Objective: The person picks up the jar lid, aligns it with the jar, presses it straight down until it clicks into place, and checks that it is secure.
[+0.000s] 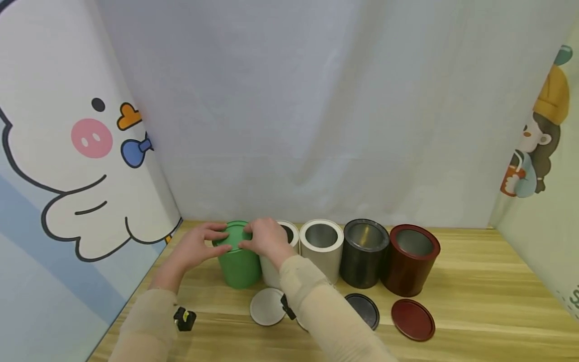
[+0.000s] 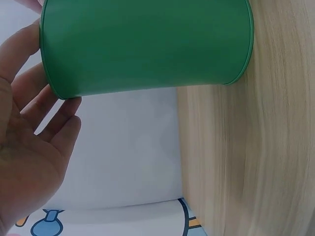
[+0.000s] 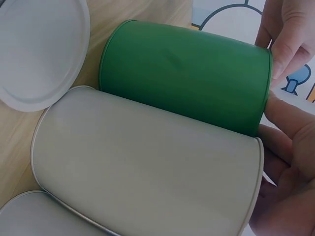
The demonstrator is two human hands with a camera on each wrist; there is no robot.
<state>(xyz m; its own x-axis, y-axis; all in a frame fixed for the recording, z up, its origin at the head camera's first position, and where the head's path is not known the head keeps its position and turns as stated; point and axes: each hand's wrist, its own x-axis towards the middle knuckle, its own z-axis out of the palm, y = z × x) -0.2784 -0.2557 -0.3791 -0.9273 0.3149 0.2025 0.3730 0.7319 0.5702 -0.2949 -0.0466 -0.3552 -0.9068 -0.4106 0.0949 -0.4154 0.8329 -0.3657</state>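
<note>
A green can (image 1: 240, 271) stands at the left end of a row, its green lid (image 1: 237, 235) lying over the top. My left hand (image 1: 195, 246) holds the lid's left edge, thumb toward the front and fingers further back. In the left wrist view its fingertips (image 2: 71, 105) meet the can's top rim. From the other side my right hand (image 1: 268, 239) holds the right edge with thumb and fingers. In the right wrist view, the right thumb (image 3: 285, 112) touches the green rim, while the other fingers are partly hidden behind the neighbouring white can (image 3: 147, 162).
Right of the green can stand two open white cans (image 1: 322, 251), a black can (image 1: 364, 259) and a dark red can (image 1: 409, 264). In front lie a white lid (image 1: 267, 306), a black lid (image 1: 364, 309) and a red lid (image 1: 412, 320). My right sleeve partly covers another lid.
</note>
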